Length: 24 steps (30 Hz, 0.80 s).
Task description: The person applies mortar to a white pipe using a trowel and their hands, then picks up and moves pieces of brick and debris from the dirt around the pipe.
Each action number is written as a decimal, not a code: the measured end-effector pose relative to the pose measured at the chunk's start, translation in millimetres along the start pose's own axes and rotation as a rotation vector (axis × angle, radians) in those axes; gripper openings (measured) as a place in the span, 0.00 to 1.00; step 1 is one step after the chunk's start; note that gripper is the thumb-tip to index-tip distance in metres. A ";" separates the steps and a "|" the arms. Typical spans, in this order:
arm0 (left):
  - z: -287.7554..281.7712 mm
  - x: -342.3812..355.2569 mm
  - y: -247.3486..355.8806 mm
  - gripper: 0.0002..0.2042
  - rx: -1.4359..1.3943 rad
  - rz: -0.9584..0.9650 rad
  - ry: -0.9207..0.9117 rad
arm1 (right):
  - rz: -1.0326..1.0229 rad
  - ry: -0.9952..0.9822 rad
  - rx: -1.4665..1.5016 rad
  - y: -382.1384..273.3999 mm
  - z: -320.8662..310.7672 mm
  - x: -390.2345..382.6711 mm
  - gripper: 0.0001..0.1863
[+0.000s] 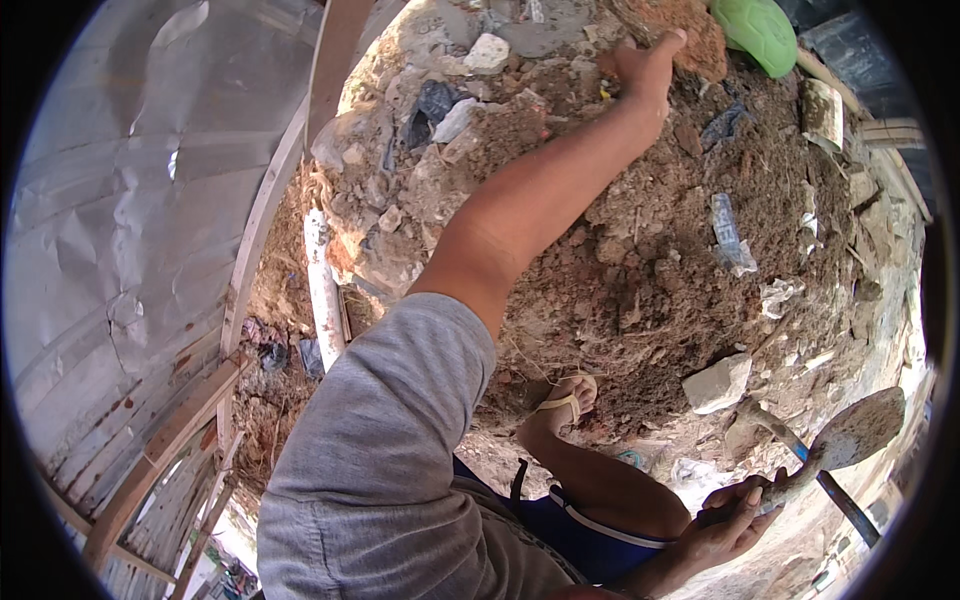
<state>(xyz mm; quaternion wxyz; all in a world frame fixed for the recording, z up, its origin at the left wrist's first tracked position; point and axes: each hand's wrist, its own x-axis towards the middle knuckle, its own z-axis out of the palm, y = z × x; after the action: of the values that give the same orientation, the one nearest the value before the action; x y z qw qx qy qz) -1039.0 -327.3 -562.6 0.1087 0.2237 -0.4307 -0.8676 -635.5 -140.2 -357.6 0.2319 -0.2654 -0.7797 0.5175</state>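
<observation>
Perhaps for balance, we set left hand [645, 75] at rock [700, 45], finger grip unclear, right hand [735, 518] clenched round trowel [840, 443].

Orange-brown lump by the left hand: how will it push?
The orange-brown lump looks rough, so probably not slippery. It's bulky beside the left hand, so likely heavy. Its uneven outline suggests rocking more than rolling.

trowel [857, 430]: dirty blade, tilted, lwr R | lump [695, 40]: rough, orange-brn, upr R
</observation>
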 end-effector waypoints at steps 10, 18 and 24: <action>-362.9 -334.5 186.8 0.15 -0.515 -0.201 0.181 | 0.087 -0.247 0.074 -60.1 55.4 -116.2 0.11; -715.5 -520.7 185.0 0.21 0.162 -0.495 0.762 | 0.366 -0.554 0.233 -64.0 96.4 -224.5 0.09; -809.5 -509.2 223.1 0.25 0.648 -0.635 0.706 | 0.392 -0.595 0.176 -50.4 104.8 -296.4 0.08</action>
<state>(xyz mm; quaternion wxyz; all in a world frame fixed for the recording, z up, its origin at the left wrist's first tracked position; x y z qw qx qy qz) -203.7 -833.8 -663.3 -0.0939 0.6401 -0.5239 -0.5541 -488.1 -422.0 -373.9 -0.0867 -0.2267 -0.7000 0.6717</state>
